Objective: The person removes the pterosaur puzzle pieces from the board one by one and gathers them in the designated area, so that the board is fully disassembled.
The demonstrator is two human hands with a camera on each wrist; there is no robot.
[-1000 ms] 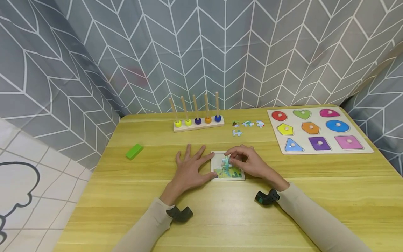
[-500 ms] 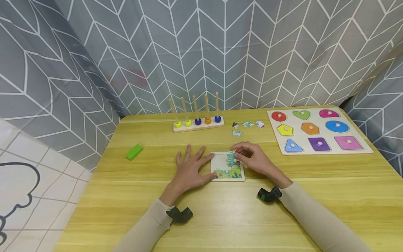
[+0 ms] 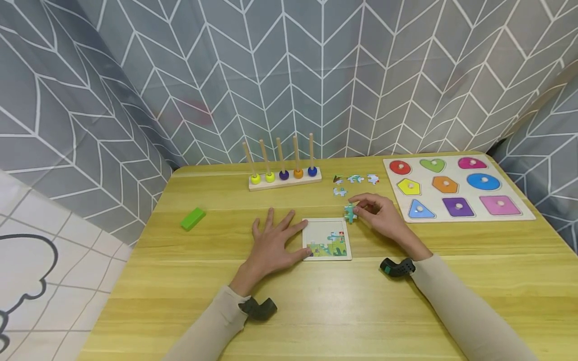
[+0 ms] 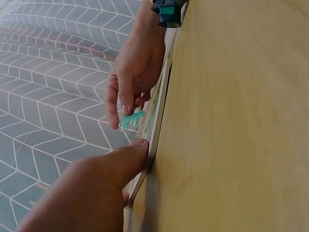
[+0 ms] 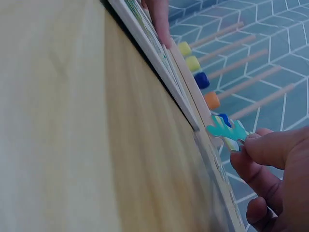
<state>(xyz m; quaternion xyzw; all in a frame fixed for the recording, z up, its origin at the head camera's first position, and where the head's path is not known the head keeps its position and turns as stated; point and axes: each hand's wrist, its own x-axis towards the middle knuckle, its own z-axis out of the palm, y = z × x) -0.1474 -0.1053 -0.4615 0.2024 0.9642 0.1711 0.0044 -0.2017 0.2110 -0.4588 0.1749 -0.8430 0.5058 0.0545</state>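
My right hand [image 3: 378, 214] pinches a teal puzzle piece [image 3: 349, 213] between thumb and fingertips, just beyond the upper right corner of the puzzle tray [image 3: 320, 224]. In the right wrist view the piece [image 5: 227, 129] stands out past the thumb. Pieces of a green picture fill the tray's lower row, with one more above at the right; its upper left is bare board. My left hand [image 3: 273, 244] lies with fingers spread at the tray's left edge, thumb and a fingertip touching the frame. Several loose puzzle pieces [image 3: 355, 178] lie behind the tray.
A peg stand [image 3: 285, 179] with coloured beads stands at the table's back edge. To the right lies a shape board [image 3: 456, 188] with knobbed pieces. A green block [image 3: 192, 219] sits at the left. A patterned curtain [image 3: 289, 75] hangs behind the table.
My right hand has lifted the teal piece from over the tray and carried it right and back, past the tray's corner. My left hand has stayed in place.
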